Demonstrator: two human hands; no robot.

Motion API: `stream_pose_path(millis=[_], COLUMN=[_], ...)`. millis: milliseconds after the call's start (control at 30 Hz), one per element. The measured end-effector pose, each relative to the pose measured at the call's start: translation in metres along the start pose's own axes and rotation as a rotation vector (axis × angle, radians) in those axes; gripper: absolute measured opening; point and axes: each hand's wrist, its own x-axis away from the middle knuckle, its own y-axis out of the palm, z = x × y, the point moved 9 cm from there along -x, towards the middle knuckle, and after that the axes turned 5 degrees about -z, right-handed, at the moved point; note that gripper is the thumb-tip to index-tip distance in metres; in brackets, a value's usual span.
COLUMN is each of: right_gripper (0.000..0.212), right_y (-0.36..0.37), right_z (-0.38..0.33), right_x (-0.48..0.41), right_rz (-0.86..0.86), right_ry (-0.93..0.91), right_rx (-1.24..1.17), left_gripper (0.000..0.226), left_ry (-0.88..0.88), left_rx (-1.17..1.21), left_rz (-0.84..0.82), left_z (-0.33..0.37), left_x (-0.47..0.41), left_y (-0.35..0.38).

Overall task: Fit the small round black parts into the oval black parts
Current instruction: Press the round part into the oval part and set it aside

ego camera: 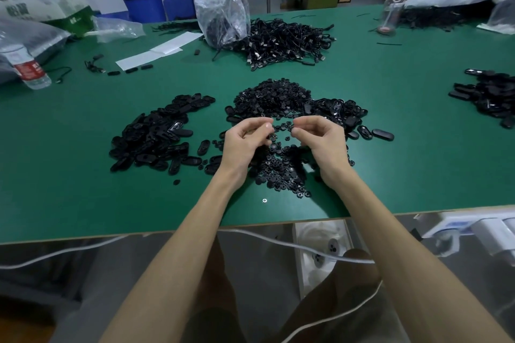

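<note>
Green table (83,198) fills most of the view, its near edge running above the person's knees, where a white cable (278,243) hangs across. Just inside that edge a lone silver screw (264,200) lies on the bare surface between the two forearms.

Beyond it, small round black parts (281,170) are scattered in a loose patch, and both hands hover over it. The left hand (245,145) has its fingers curled inward, thumb meeting fingertips. The right hand (320,142) mirrors it, and the two sets of fingertips face each other, near but apart. Whether either hand pinches a part cannot be told, since anything there is too small and dark to make out.

Left of the hands sits a broad pile of oval black parts (156,136). A second oval pile (345,117) lies to the right, with a few strays beside it. Straight past the fingertips rises a denser heap of round parts (273,97), touching the second oval pile. At the far right edge is a third oval pile (487,97), well apart from the rest.

Farther back a tangle of black cables (287,39) spreads out, with a clear plastic bag (223,14) against its left side and white paper sheets (158,51) nearby. A tilted water bottle (28,67) rests at the left edge, and a pale drinking bottle (393,5) stands at the far side. Behind the table is a blue bin (142,0).
</note>
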Motion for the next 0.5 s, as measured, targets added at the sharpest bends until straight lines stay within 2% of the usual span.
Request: stream_pose_path(millis=[200,367,500], right_gripper=[0.018,0.018,0.017], right_y=[0.001,0.001,0.002], right_z=[-0.001,-0.001,-0.001], right_x=[0.000,0.000,0.000], right_rz=[-0.026,-0.015,-0.016], right_ry=[-0.010,-0.018,-0.018], right_rx=[-0.024,-0.047,-0.034], left_gripper=[0.043,0.047,0.048], left_ry=[0.040,0.088,0.078], left_rx=[-0.180,-0.357,-0.384], left_rz=[-0.051,-0.100,-0.099], left_z=[0.005,0.011,0.010], left_x=[0.003,0.005,0.005], left_y=[0.009,0.021,0.021])
